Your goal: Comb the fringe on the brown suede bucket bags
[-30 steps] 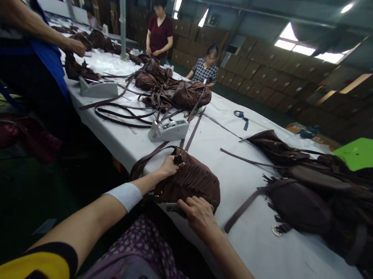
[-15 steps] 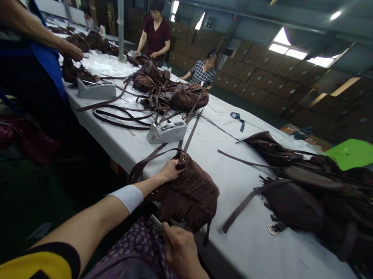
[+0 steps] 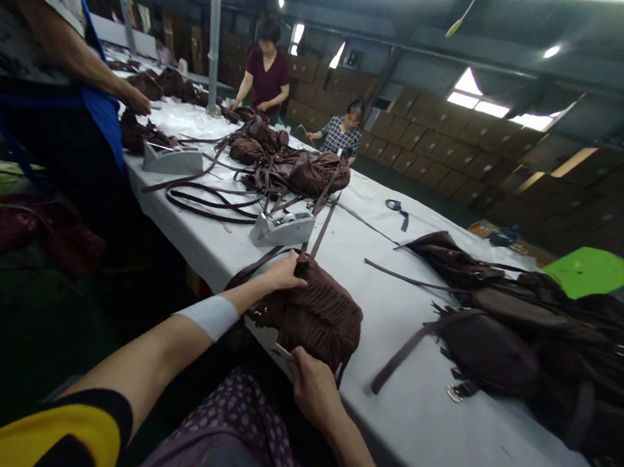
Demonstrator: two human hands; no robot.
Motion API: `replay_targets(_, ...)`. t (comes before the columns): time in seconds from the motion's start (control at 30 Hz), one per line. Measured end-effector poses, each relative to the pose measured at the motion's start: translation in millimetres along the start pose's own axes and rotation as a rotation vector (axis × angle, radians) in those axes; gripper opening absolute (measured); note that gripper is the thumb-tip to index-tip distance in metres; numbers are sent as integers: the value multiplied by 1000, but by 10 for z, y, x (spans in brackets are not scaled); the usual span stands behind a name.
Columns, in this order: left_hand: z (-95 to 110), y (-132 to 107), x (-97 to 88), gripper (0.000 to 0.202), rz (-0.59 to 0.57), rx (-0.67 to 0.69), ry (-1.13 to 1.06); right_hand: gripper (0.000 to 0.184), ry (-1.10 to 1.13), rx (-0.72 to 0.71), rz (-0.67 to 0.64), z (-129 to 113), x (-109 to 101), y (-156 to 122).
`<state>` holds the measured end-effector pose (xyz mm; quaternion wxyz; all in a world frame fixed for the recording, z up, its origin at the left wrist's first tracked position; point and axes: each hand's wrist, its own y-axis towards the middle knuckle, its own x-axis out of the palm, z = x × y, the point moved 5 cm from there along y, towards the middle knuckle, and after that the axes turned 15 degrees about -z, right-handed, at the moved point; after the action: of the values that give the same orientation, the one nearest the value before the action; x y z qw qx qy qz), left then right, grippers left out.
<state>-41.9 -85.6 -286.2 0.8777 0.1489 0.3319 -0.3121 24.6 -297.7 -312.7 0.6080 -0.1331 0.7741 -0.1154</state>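
A dark brown fringed handbag (image 3: 320, 314) lies at the near edge of the white-covered table (image 3: 414, 416). My left hand (image 3: 286, 273) grips its top, fingers and thumb closed on the leather near the strap. Below it, my right hand (image 3: 313, 382) is closed round a thin, light grey tool (image 3: 283, 352) whose tip points up and left. That hand is at the bag's lower side; most of the tool is hidden in the fingers, so its kind does not show. Just beyond the bag stands a grey tape dispenser (image 3: 283, 227).
More brown bags (image 3: 502, 347) are heaped on the right, straps trailing, and another pile (image 3: 287, 162) lies farther up the table. A second tape dispenser (image 3: 172, 159) stands at the left edge. Co-workers stand around the far part, one in a blue apron (image 3: 102, 122) at left.
My right hand with the tool has moved up and slightly right along the bag's lower side. The bag's fringe lies flatter, and my left hand's hold on its top has shifted slightly. The view has tilted up.
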Motion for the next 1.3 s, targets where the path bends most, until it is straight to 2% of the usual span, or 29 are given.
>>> replay_targets(0.07, 110, -238, -83, 79, 81, 61, 94, 15, -32, -22, -38, -49, 43, 72)
replay_targets(0.1, 172, -353, -58, 79, 89, 123, 164, 15, -54, -31, -53, -82, 60, 108)
replay_targets(0.13, 220, -450, 16, 75, 60, 186, 239, 16, -77, -41, -64, -119, 72, 142)
replay_targets(0.2, 238, -569, 267, 69, -88, 263, 371, 21, -113, -59, -80, -193, 87, 202)
replay_targets(0.27, 157, -600, 507, 69, -210, 246, 428, 28, -129, -68, -99, -254, 110, 243)
replay_targets(0.33, 75, -587, 642, 69, -223, 229, 451, 31, -131, -65, -113, -293, 139, 258)
replay_targets(0.53, 30, -561, 664, 67, -166, 251, 512, 32, -68, -68, -109, -403, 177, 107)
replay_targets(0.6, 43, -562, 655, 66, -169, 250, 529, 35, -72, -125, -152, -581, 310, -34)
replay_targets(0.73, 43, -552, 658, 64, -152, 234, 521, 35, -7, -596, -314, -1247, 848, -418)
replay_targets(0.77, 43, -555, 660, 63, -144, 242, 513, 32, 19, -602, -320, -1318, 939, -468)
replay_targets(0.83, 45, -575, 661, 63, -128, 273, 508, 25, 48, -374, -260, -1219, 963, -462)
replay_targets(0.9, 42, -614, 653, 64, -125, 312, 516, 22, 71, -158, -183, -940, 793, -441)
replay_targets(0.93, 39, -637, 646, 64, -136, 335, 518, 21, 87, -111, -140, -785, 656, -441)
replay_targets(1.0, 35, -677, 628, 64, -190, 404, 505, 21, 98, -67, -46, -480, 347, -462)
replay_targets(1.1, 40, -673, 585, 59, -340, 506, 399, 23, 10, -11, 124, -143, -85, -496)
replay_targets(1.2, 30, -546, 514, 46, -443, 438, 179, 22, -173, 17, 252, -32, -389, -394)
replay_targets(1.3, 9, -404, 489, 48, -431, 332, 78, 22, -326, -9, 254, -55, -522, -131)
